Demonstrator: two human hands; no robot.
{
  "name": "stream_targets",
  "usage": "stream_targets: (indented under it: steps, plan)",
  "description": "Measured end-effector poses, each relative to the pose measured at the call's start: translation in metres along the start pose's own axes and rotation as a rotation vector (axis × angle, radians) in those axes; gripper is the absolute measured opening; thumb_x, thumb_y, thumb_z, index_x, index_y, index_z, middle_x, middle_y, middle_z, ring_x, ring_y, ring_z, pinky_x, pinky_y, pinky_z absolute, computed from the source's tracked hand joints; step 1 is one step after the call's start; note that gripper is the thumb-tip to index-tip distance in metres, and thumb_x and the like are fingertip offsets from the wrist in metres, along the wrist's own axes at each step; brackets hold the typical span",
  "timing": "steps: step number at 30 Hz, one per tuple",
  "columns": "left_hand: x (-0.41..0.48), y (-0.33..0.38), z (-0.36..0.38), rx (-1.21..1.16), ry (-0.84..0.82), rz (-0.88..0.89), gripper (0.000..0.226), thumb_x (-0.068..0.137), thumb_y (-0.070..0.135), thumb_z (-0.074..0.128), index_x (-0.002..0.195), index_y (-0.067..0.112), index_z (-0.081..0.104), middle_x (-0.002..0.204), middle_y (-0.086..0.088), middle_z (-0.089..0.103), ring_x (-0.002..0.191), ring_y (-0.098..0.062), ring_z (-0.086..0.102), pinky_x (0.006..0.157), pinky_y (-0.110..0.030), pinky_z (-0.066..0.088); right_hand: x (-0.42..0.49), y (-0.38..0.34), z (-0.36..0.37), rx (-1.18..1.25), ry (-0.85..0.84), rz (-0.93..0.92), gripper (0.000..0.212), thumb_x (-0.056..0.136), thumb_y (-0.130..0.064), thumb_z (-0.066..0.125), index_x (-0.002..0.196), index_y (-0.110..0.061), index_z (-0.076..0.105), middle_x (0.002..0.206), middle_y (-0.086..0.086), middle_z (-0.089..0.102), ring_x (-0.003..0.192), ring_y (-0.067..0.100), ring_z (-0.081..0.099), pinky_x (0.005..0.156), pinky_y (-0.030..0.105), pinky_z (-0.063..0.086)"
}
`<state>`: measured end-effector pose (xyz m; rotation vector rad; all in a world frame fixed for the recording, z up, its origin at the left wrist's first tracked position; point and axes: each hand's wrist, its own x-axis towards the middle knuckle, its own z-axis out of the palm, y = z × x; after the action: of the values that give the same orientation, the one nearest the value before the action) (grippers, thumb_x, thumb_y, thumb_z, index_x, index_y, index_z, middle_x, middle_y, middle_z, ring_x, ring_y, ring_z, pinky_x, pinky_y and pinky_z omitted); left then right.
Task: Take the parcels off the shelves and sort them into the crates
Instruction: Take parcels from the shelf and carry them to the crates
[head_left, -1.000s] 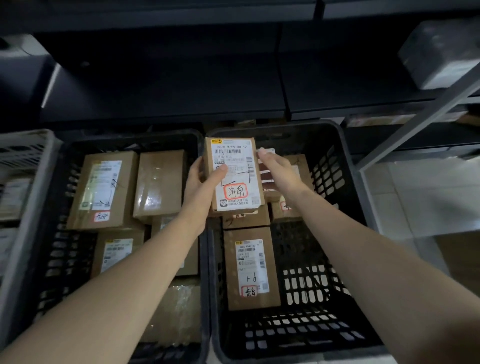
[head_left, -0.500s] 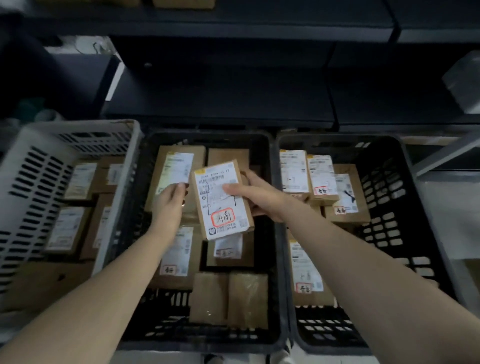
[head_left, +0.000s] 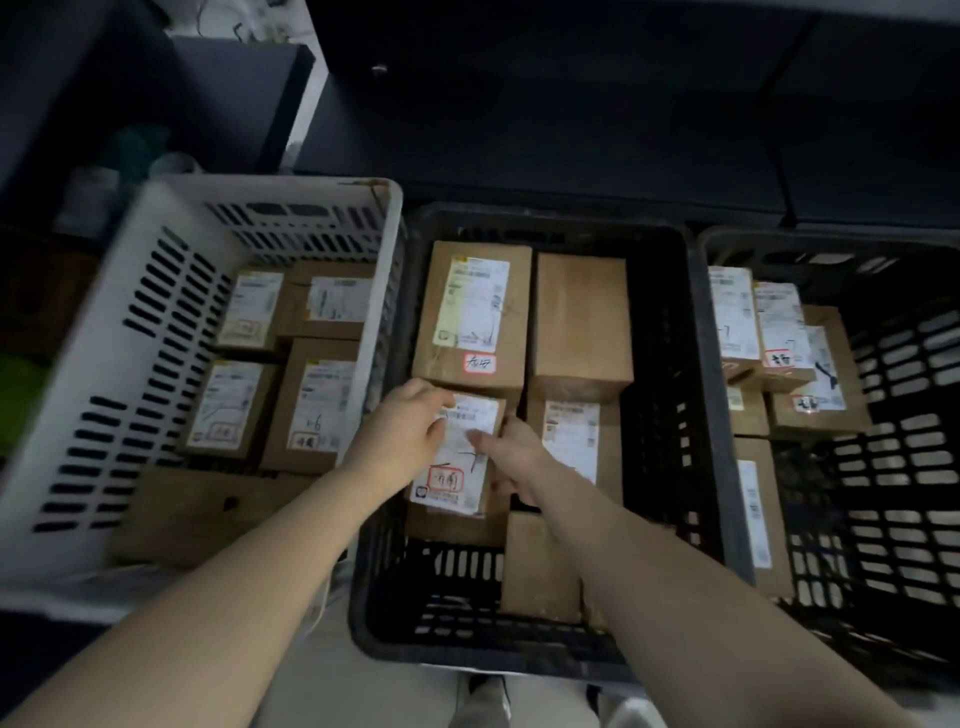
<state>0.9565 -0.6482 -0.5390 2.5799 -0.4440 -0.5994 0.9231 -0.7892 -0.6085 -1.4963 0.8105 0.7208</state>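
settling the labelled parcel (head_left: 462, 470), aloft a second ago, into the middle black crate (head_left: 545, 222); left hand (head_left: 402, 439) and right hand (head_left: 514, 460) grip its edges, release likely next.

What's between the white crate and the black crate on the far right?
Head view: the middle black crate stands between the white crate and the right black crate. The left hand and right hand hold a labelled parcel inside it.

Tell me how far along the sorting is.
Done: parcels lie in the white crate, middle black crate and right black crate. In hand: left hand and right hand hold a labelled parcel low in the middle crate. Left: releasing it; no shelf parcels in view.
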Motion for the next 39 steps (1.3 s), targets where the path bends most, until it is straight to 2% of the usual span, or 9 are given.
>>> stream_targets:
  steps: [3,7,14,19,24,30,34,36,39]
  plan:
    - [-0.001,-0.007,0.001,0.034,-0.016,0.070,0.032,0.093,0.010,0.051,0.125,0.010,0.057,0.124,-0.004,0.051,0.119,-0.019,0.046,0.100,-0.027,0.036,0.007,-0.008,0.012,-0.287,0.099,-0.100,0.036,0.093,-0.034,0.061,0.116,-0.008,0.059,0.112,0.011,0.068,0.101,0.029,0.065,0.086,0.042,0.055]
    - [-0.005,-0.015,0.003,0.060,-0.021,0.121,0.029,0.093,0.011,0.051,0.121,0.010,0.059,0.123,-0.003,0.053,0.119,-0.018,0.044,0.099,-0.025,0.032,0.006,-0.017,0.006,-0.539,0.128,-0.197,0.036,0.096,-0.034,0.055,0.122,-0.009,0.057,0.116,0.008,0.065,0.103,0.025,0.062,0.074,0.029,0.045]
    - [-0.024,-0.008,-0.008,0.064,-0.046,0.080,0.028,0.094,0.015,0.049,0.119,0.012,0.060,0.119,-0.001,0.054,0.114,-0.018,0.048,0.096,-0.033,0.042,-0.037,-0.022,-0.024,-1.060,0.151,-0.407,0.040,0.099,-0.031,0.047,0.136,-0.015,0.048,0.126,0.013,0.052,0.114,0.031,0.055,0.083,0.037,0.048]
    - [-0.066,-0.003,-0.030,0.117,0.039,0.009,0.026,0.094,0.020,0.048,0.117,0.017,0.060,0.115,0.002,0.055,0.110,-0.017,0.051,0.090,-0.034,0.046,-0.068,-0.035,-0.020,-1.205,0.136,-0.482,0.043,0.098,-0.028,0.045,0.139,-0.017,0.045,0.136,0.013,0.047,0.120,0.034,0.050,0.088,0.040,0.047]
    - [-0.110,-0.002,-0.034,0.089,0.149,-0.056,0.025,0.093,0.018,0.051,0.116,0.016,0.061,0.117,0.000,0.057,0.110,-0.018,0.051,0.091,-0.033,0.045,-0.083,-0.025,-0.002,-1.023,0.064,-0.411,0.045,0.097,-0.028,0.051,0.135,-0.004,0.048,0.125,0.019,0.059,0.108,0.032,0.059,0.071,0.030,0.043]
    - [-0.111,-0.021,-0.016,0.085,0.217,-0.096,0.032,0.094,0.019,0.051,0.125,0.018,0.055,0.125,-0.002,0.052,0.113,-0.020,0.051,0.092,-0.035,0.046,-0.055,0.010,0.021,-0.622,0.032,-0.219,0.040,0.099,-0.028,0.052,0.127,0.000,0.056,0.122,0.019,0.063,0.107,0.033,0.062,0.087,0.039,0.052]
    - [-0.094,-0.045,-0.004,0.060,0.243,-0.082,0.048,0.093,0.021,0.053,0.139,0.020,0.041,0.137,-0.005,0.041,0.125,-0.023,0.043,0.101,-0.035,0.040,-0.022,0.024,0.036,-0.142,0.063,-0.063,0.045,0.097,-0.035,0.056,0.126,-0.001,0.056,0.125,0.012,0.063,0.111,0.030,0.062,0.093,0.033,0.050]
    - [-0.086,-0.055,0.001,0.024,0.253,-0.068,0.054,0.093,0.022,0.053,0.143,0.022,0.034,0.142,-0.005,0.035,0.130,-0.022,0.038,0.103,-0.032,0.035,-0.008,0.030,0.040,0.120,0.078,-0.008,0.055,0.090,-0.044,0.062,0.128,-0.005,0.056,0.120,0.011,0.067,0.107,0.029,0.065,0.095,0.039,0.051]
    - [-0.077,-0.070,0.007,-0.025,0.226,-0.025,0.060,0.093,0.024,0.054,0.146,0.022,0.026,0.147,-0.004,0.032,0.132,-0.020,0.037,0.100,-0.028,0.035,-0.005,0.037,0.041,0.403,0.097,-0.003,0.050,0.089,-0.046,0.064,0.129,-0.018,0.052,0.113,0.008,0.070,0.098,0.028,0.068,0.081,0.043,0.056]
